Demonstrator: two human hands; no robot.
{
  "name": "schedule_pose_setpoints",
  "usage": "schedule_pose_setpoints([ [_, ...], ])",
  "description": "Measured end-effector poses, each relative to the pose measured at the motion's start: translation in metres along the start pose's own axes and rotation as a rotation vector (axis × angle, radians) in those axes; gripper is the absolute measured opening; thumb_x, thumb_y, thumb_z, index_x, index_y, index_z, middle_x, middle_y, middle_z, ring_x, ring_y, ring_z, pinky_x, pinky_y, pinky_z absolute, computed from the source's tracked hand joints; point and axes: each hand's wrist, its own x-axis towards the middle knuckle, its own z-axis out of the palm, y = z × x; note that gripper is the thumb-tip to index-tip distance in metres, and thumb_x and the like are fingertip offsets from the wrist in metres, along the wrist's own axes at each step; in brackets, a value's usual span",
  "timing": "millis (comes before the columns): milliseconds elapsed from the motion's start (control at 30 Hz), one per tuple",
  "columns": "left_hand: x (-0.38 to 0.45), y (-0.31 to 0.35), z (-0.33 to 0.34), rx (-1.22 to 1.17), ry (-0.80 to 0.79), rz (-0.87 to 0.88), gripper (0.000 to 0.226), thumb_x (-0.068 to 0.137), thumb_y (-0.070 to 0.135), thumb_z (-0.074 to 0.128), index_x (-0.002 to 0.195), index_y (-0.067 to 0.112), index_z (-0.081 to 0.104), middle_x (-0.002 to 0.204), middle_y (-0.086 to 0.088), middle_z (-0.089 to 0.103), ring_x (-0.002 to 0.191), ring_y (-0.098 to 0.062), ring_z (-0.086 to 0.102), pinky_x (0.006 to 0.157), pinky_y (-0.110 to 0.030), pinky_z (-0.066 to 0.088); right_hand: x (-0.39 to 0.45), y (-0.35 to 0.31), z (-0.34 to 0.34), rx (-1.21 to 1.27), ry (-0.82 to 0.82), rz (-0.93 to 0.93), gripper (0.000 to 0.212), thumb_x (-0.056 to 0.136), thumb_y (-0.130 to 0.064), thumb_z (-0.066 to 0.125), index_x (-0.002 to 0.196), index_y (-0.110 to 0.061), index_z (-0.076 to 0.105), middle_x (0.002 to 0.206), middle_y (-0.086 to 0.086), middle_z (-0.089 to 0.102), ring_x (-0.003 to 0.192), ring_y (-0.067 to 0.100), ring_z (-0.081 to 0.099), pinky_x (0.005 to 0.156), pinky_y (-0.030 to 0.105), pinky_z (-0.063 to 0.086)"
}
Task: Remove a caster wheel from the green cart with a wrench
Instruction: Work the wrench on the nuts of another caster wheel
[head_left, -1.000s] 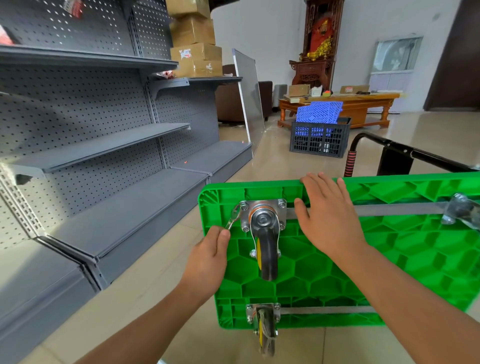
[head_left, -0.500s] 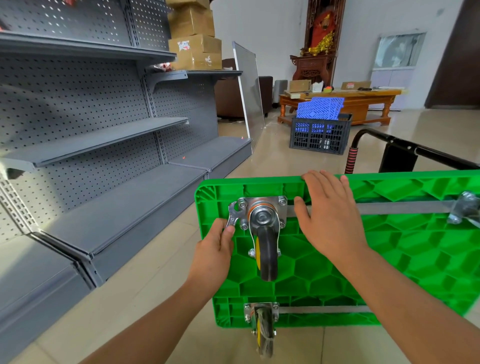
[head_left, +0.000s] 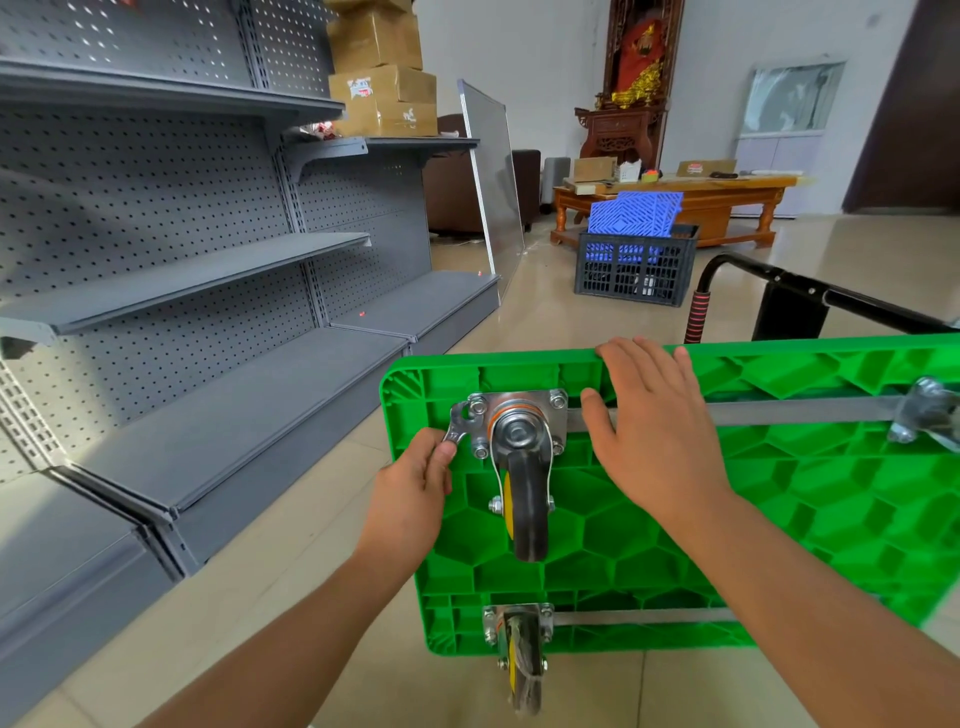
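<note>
The green cart (head_left: 779, 519) stands on its side with its ribbed underside facing me. A caster wheel (head_left: 527, 483) with a metal mounting plate is bolted near the upper left corner. My left hand (head_left: 410, 493) pinches a small flat metal wrench (head_left: 464, 423), whose head sits on the plate's upper left bolt. My right hand (head_left: 654, 436) lies flat on the underside just right of the caster, fingers reaching the top edge. A second caster (head_left: 522, 654) hangs at the lower left corner, and a third (head_left: 927, 418) shows at the right edge.
Grey metal shelving (head_left: 208, 338) runs along the left, close to the cart. The cart's black handle (head_left: 779, 296) sticks out behind it. A dark crate with blue panels (head_left: 636, 260), a leaning metal panel (head_left: 493, 187) and a wooden table (head_left: 701, 197) stand farther back on the tiled floor.
My left hand has swung the wrench handle upward around the upper left bolt, and the wrench head now shows more fully. My right hand stays flat on the cart.
</note>
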Motion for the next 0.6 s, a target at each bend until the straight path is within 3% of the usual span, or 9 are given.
schedule_pose_setpoints([
  [133, 0.003, -0.007, -0.007, 0.018, -0.043, 0.039, 0.026, 0.106, 0.025, 0.049, 0.081, 0.022, 0.054, 0.061, 0.004, 0.055, 0.054, -0.005, 0.050, 0.053, -0.013, 0.037, 0.000, -0.001, 0.001, -0.006, 0.003, 0.002, 0.052, 0.098, -0.040, 0.040, 0.141, -0.011, 0.050, 0.145, 0.007, 0.053, 0.141, 0.028, 0.040, 0.124, 0.049, 0.019],
  [267, -0.001, -0.005, 0.001, -0.139, -0.142, -0.051, 0.030, 0.108, 0.024, 0.046, 0.078, 0.020, 0.052, 0.057, 0.010, 0.051, 0.050, -0.007, 0.043, 0.050, -0.019, 0.037, -0.001, -0.001, 0.001, -0.006, 0.006, 0.005, 0.052, 0.098, -0.040, 0.041, 0.140, -0.011, 0.050, 0.145, 0.007, 0.053, 0.141, 0.028, 0.040, 0.124, 0.050, 0.020],
  [400, -0.002, 0.001, 0.010, -0.266, -0.142, -0.097, 0.023, 0.108, 0.019, 0.044, 0.088, 0.012, 0.054, 0.065, 0.004, 0.056, 0.053, -0.014, 0.046, 0.052, -0.027, 0.041, -0.001, -0.001, 0.001, 0.002, 0.011, 0.007, 0.052, 0.097, -0.039, 0.042, 0.139, -0.010, 0.051, 0.143, 0.008, 0.054, 0.140, 0.028, 0.041, 0.123, 0.050, 0.020],
  [500, -0.002, 0.001, 0.011, -0.249, -0.141, -0.088, 0.023, 0.108, 0.019, 0.044, 0.089, 0.011, 0.055, 0.065, 0.005, 0.058, 0.052, -0.012, 0.049, 0.050, -0.024, 0.043, -0.001, -0.002, 0.001, 0.002, 0.010, 0.008, 0.051, 0.098, -0.038, 0.044, 0.140, -0.010, 0.051, 0.144, 0.008, 0.053, 0.140, 0.028, 0.041, 0.124, 0.050, 0.020],
  [600, 0.003, -0.004, 0.004, -0.089, -0.088, -0.014, 0.029, 0.107, 0.024, 0.048, 0.079, 0.024, 0.053, 0.061, 0.009, 0.056, 0.050, -0.005, 0.046, 0.052, -0.018, 0.038, -0.001, -0.002, 0.000, 0.002, 0.008, 0.006, 0.050, 0.098, -0.038, 0.044, 0.140, -0.011, 0.050, 0.144, 0.008, 0.053, 0.140, 0.028, 0.040, 0.124, 0.049, 0.020],
])
